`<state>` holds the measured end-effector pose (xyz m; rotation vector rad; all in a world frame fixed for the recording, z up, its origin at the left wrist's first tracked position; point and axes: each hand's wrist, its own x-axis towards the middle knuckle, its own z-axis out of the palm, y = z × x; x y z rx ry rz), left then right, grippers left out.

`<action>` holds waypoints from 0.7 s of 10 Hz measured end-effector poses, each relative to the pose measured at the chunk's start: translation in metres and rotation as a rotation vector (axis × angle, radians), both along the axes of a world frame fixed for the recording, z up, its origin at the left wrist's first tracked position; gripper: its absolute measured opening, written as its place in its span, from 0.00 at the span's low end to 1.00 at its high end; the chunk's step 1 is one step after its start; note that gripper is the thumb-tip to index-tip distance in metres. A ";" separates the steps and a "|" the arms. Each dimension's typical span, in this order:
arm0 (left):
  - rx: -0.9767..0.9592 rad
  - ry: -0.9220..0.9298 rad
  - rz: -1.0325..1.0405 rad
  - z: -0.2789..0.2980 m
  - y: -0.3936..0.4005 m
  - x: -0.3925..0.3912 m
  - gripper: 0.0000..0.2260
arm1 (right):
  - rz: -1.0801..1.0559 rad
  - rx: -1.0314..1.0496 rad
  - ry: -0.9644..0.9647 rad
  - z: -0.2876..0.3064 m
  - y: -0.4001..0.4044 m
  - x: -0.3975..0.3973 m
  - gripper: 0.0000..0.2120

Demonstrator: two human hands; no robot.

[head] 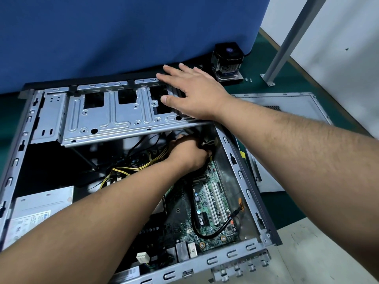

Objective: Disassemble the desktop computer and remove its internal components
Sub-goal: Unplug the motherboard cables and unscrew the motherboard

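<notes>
Open desktop computer case (249,191) lying on its side on the green floor, viewed from above. At the near edge, the rear-panel rail; just inside it the motherboard (207,210) sits at the case's near right corner, with the power supply (39,210) at the near left. Mid-case, the left hand (188,152) reaches under the drive cage (114,113), fingers curled around a bundle of cables (207,144) near the right wall. The connector itself is hidden, so whether it is seated cannot be told. At the far edge, the right hand (188,91) lies flat, fingers extended, pressing the cage's far right corner. Good practice here is probably to pull on the plug body, not the wires, while the bracing hand keeps the case from shifting. Beyond the case stand a removed cooler (227,60) and side panel (287,119).
</notes>
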<state>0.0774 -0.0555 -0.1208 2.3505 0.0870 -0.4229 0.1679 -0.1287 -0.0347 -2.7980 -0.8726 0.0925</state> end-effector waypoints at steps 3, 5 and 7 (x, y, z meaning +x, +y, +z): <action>-0.074 0.136 -0.094 0.012 0.009 0.004 0.08 | -0.004 -0.002 0.002 0.001 0.001 -0.001 0.30; 0.028 0.076 -0.234 0.024 0.022 0.000 0.04 | -0.007 0.005 0.005 0.001 0.000 -0.001 0.29; 0.138 -0.172 -0.061 0.021 0.022 -0.008 0.11 | -0.007 0.004 0.007 0.003 0.000 -0.002 0.29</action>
